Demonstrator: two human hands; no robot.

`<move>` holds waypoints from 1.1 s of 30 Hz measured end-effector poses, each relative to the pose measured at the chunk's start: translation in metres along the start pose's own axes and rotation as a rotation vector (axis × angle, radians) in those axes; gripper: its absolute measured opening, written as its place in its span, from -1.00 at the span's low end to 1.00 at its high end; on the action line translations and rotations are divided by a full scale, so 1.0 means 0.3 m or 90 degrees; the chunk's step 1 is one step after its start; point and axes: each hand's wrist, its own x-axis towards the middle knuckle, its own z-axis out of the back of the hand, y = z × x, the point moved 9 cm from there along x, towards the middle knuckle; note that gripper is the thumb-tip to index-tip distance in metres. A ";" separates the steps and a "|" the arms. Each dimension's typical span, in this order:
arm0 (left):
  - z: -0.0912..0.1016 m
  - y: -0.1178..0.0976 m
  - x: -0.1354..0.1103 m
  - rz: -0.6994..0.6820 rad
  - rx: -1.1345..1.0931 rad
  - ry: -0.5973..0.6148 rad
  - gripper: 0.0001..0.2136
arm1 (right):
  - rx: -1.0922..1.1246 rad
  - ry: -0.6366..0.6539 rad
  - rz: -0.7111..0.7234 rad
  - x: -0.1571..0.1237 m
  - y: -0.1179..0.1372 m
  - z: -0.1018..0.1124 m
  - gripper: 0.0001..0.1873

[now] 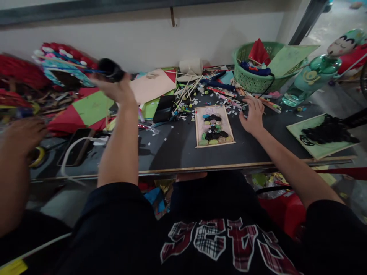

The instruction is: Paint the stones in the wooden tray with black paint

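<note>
My left hand (122, 88) is raised over the left part of the table, closed around a black cup (110, 70), which is tilted and blurred. A thin blue stick (96, 71) shows at the cup's mouth; I cannot tell whether it is inside. On the tabletop, my right hand (254, 114) has its thumb and fingers curled about a small dark stone (245, 108). Just left of that hand lies a pale framed panel (200, 126), with green, black, yellow and blue pebbles (213, 130) arranged on it.
A green basket (243, 76) and a doll-headed bottle (306, 80) stand at the back right. A green board (318, 149) bears a black pile. Paper scraps, sticks and a dark phone (164, 108) litter the middle. Another person's arm (17, 164) is at the left, near a second phone (77, 147).
</note>
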 end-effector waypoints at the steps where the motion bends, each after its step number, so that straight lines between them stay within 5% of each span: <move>1: -0.029 0.009 -0.049 0.066 -0.043 -0.029 -0.32 | 0.006 -0.006 -0.004 0.005 0.001 0.003 -0.47; 3: -0.151 -0.003 -0.197 0.124 -0.105 0.064 -0.26 | 0.030 -0.010 0.000 0.021 0.017 0.014 -0.55; 6: -0.300 -0.099 -0.476 -0.017 -0.176 0.264 -0.17 | 0.119 0.012 0.044 0.063 0.091 0.039 -0.61; 9: -0.330 -0.137 -0.689 -0.146 -0.155 0.336 -0.06 | 0.217 0.024 0.093 0.113 0.211 0.082 -0.50; 11: -0.324 -0.126 -0.752 -0.166 -0.125 0.347 -0.02 | 0.251 0.058 0.132 0.140 0.310 0.091 -0.46; 16: -0.301 -0.118 -0.762 -0.211 -0.099 0.346 -0.05 | 0.221 0.142 0.254 0.149 0.522 0.043 -0.39; 20: -0.281 -0.127 -0.756 -0.254 -0.089 0.312 -0.25 | 0.159 0.148 0.317 0.117 0.605 -0.012 -0.49; 24: -0.261 -0.128 -0.758 -0.264 -0.063 0.284 -0.44 | 0.102 0.151 0.334 0.090 0.648 -0.038 -0.63; 33: -0.259 -0.114 -0.752 -0.268 -0.026 0.304 -0.36 | 0.083 0.156 0.246 0.152 0.621 0.030 -0.76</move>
